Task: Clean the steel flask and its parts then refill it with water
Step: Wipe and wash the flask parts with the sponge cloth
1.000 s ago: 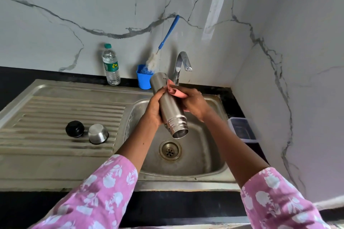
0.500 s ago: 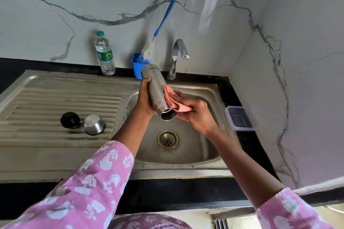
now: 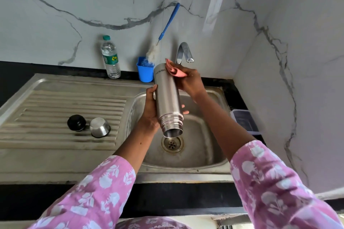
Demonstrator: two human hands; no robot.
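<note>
Two hands on one object, head view only. The steel flask (image 3: 168,98) is held tilted over the sink (image 3: 210,156), base up toward the tap (image 3: 183,52), open threaded mouth pointing down above the drain (image 3: 172,144). Left hand (image 3: 151,111) wraps the lower body near the neck, fingertips showing past the far side. Right hand (image 3: 188,80) pinches a pink cloth (image 3: 176,70) against the flask's base end.

Parts on the ribbed drainboard (image 3: 55,109): black stopper (image 3: 76,122) and steel cup (image 3: 99,127), mouth down, just beside each other and well apart from the basin. Against the wall: water bottle (image 3: 110,57), blue holder (image 3: 145,69) with bottle brush (image 3: 167,26). No water visibly running from the tap.

Step, judged: outside being wiped; inside, parts and refill appear outstanding.

Risks:
- A wet, smooth body held by one hand could slide mouth-first into the basin and dent the threads.
- Pressure from the cloth at the top end levers against that single grip.
- The cloth could slip from the pinch and drop into the basin.
</note>
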